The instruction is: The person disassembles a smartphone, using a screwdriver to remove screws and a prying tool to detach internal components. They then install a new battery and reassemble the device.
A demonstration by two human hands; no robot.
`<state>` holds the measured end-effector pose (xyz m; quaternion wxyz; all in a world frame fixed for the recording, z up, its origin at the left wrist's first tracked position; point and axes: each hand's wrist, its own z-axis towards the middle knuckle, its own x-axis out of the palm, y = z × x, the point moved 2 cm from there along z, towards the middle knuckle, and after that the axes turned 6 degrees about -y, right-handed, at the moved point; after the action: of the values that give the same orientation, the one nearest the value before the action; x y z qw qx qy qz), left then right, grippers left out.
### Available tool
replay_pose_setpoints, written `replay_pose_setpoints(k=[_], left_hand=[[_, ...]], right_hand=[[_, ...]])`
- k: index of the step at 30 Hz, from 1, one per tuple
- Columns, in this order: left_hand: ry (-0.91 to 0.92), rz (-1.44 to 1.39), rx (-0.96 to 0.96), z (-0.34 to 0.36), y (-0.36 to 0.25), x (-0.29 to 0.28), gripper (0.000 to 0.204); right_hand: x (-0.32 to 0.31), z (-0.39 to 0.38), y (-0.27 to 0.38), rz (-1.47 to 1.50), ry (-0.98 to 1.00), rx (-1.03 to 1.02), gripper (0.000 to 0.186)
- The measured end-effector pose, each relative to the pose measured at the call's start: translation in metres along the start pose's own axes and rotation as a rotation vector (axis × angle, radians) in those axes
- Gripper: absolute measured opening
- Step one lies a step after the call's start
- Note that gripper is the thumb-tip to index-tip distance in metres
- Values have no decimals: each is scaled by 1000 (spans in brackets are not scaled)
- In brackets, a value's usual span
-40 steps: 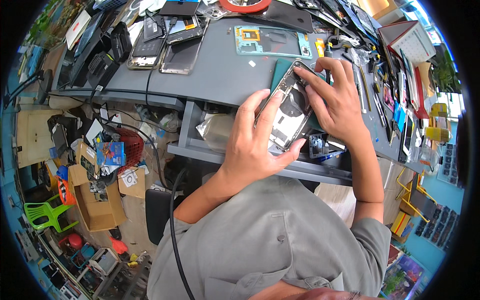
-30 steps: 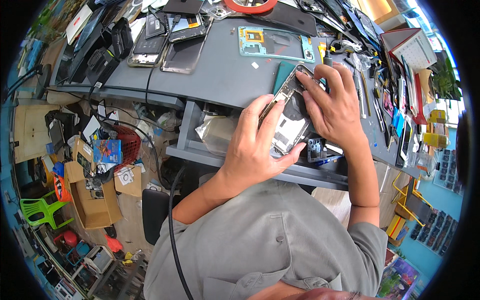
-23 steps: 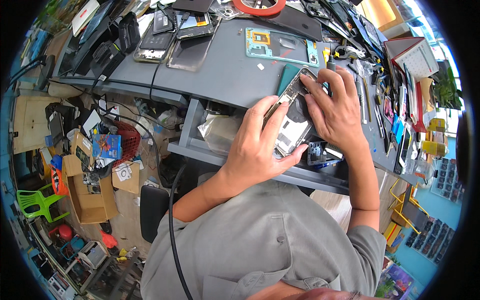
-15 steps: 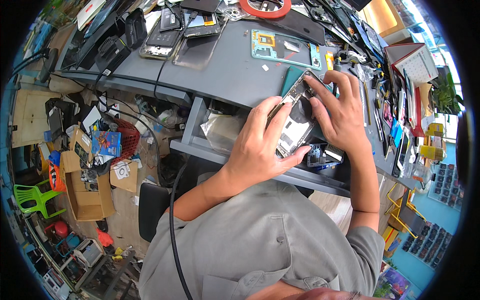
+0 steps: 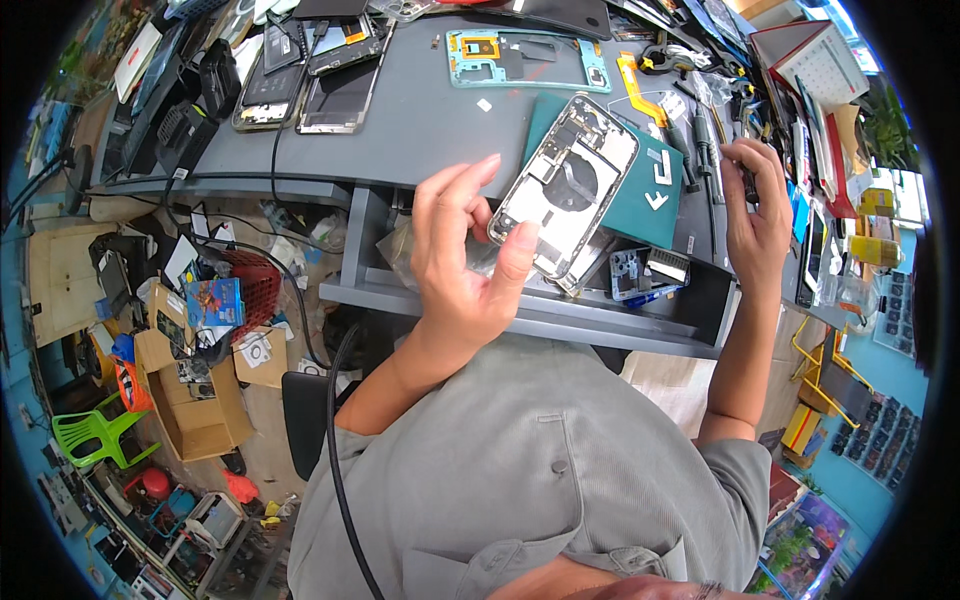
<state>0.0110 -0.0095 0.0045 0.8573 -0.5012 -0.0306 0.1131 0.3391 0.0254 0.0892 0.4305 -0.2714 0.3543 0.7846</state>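
Note:
My left hand holds an opened phone housing by its lower left corner, thumb on top. The frame is slim with a metal rim, a white inner plate, a black round patch and small parts at its upper end. It is tilted over a dark green mat with white marks. Farther right, my right hand is at the tools on the desk's right side. Its fingertips are curled together beside a thin tool; whether they grip it is hard to make out. Near it lie screwdrivers.
A teal phone frame and an orange flex cable lie farther back. Dismantled phones are at the back left. Below the desktop, an open drawer holds a blue phone part. A black cable hangs before me.
My right hand has left the phone housing and moved right to the tools. My left hand alone holds the housing, shifted slightly left, uncovering the green mat.

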Motion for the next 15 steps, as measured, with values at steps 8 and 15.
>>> replay_pose_setpoints(k=[8,15], left_hand=[[-43,-28,13,2,3,-5,38],[-136,26,-51,-1,2,-9,30]], right_hand=[[0,-23,-20,-39,69,17,19],[10,-17,-21,-155,122,-94,25]])
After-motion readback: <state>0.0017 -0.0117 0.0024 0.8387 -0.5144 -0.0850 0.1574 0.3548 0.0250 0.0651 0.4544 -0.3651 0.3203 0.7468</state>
